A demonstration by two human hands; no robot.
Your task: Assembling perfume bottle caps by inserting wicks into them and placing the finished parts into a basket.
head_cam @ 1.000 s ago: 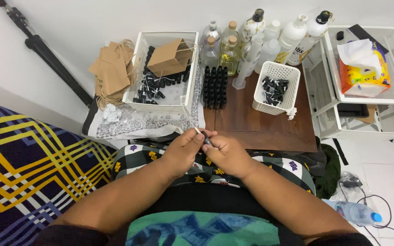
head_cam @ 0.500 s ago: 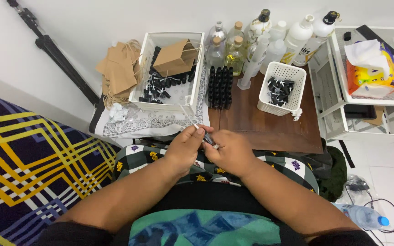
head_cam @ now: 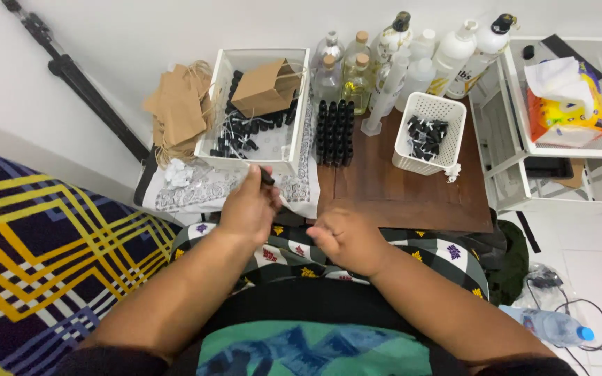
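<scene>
Hands parted since earlier frame: left hand [head_cam: 249, 205] lifted toward white rectangular plastic bin [head_cam: 294, 150], right hand [head_cam: 346, 240] dropped to lap. Block of small black bottles [head_cam: 335, 132] and white perforated basket [head_cam: 426, 132] on brown wooden table [head_cam: 412, 195] ahead. Small black vial [head_cam: 267, 177] pinched at left fingertips, just before bin. Right fingers curled; whether holding anything cannot tell.

A home room used as a small packing spot: a patterned bedcover [head_cam: 43, 257] on the left, a low wooden table [head_cam: 412, 195] crowded with bottles [head_cam: 357, 69] against a white wall, and a tissue box [head_cam: 566, 104] on a far-right rack.
</scene>
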